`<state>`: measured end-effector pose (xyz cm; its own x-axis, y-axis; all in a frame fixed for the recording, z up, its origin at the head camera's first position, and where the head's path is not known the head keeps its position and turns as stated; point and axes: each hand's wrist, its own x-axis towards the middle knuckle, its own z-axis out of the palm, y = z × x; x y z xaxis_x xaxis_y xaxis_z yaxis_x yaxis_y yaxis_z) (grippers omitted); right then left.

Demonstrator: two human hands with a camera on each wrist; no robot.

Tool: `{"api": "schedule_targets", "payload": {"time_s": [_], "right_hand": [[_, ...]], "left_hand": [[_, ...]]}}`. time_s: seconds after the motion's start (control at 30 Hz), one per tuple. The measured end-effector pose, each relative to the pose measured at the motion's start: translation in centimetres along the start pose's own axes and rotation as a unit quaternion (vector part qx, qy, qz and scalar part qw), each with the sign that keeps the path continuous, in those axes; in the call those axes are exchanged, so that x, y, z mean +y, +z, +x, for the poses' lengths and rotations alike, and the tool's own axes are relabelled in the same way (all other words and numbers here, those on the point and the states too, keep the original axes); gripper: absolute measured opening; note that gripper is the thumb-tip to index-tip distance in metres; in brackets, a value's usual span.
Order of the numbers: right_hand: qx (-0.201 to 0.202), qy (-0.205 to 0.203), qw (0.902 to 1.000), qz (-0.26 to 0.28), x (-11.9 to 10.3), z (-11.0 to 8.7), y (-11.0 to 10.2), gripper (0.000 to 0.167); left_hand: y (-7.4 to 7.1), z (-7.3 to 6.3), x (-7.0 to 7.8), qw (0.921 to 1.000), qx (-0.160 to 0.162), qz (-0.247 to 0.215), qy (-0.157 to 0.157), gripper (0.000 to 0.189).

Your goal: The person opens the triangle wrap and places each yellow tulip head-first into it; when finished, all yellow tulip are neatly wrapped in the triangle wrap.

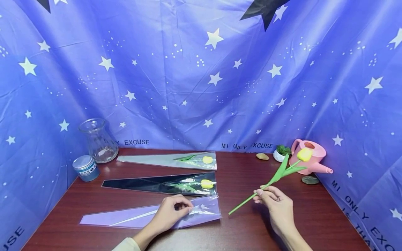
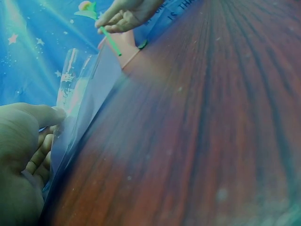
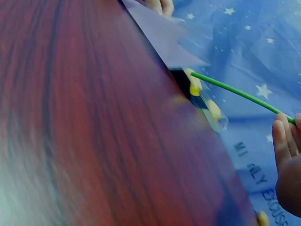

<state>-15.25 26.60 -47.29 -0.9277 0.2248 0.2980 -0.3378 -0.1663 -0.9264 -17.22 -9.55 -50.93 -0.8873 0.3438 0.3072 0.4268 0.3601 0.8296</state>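
Note:
A purple flower sleeve [image 1: 132, 217] with a clear front lies nearest the front of the table. My left hand [image 1: 172, 210] pinches the clear film near its wide end. In the left wrist view that film [image 2: 73, 89] stands raised from the purple backing [image 2: 101, 87], beside the thumb. My right hand [image 1: 277, 207] holds an artificial yellow tulip [image 1: 304, 154] by its green stem [image 1: 243, 204]. The flower points away to the right, and the stem's lower end slants toward the sleeve's wide end. In the right wrist view, fingertips [image 3: 280, 136] grip the stem [image 3: 235, 90].
Behind lie a black sleeve [image 1: 135, 184] and a white sleeve [image 1: 150, 158], each with a yellow tulip inside. A glass vase [image 1: 102, 144] and a blue jar [image 1: 86, 169] stand at left. At right are a pink watering can [image 1: 314, 167], a potted succulent [image 1: 281, 153] and stones [image 1: 262, 156].

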Motion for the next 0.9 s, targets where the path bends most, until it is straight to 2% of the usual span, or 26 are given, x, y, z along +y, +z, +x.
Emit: {"api": "schedule_targets", "payload": {"time_s": [0.17, 0.33, 0.6, 0.8, 0.9], "right_hand": [[0.043, 0.043, 0.998, 0.015, 0.5, -0.2, 1.4, 0.012], [0.076, 0.063, 0.9949, 0.018, 0.9, -0.5, 2.8, 0.01], [0.097, 0.083, 0.9916, 0.021, 1.9, -1.5, 4.7, 0.023], [0.115, 0.123, 0.9853, 0.029, 2.8, -2.7, 6.1, 0.014], [0.114, 0.133, 0.9842, 0.029, 3.1, -3.2, 6.7, 0.016]], "left_hand": [[-0.1, 0.0, 0.1, 1.0, -0.007, -0.001, -0.007, 0.011], [0.0, 0.0, 0.1, 1.0, -0.005, 0.002, -0.002, 0.011], [0.0, 0.0, 0.0, 1.0, 0.001, 0.004, 0.002, 0.012], [0.2, 0.0, -0.1, 1.0, 0.001, -0.001, 0.007, 0.011], [0.2, 0.0, -0.1, 0.9999, 0.004, 0.0, 0.01, 0.011]]}}
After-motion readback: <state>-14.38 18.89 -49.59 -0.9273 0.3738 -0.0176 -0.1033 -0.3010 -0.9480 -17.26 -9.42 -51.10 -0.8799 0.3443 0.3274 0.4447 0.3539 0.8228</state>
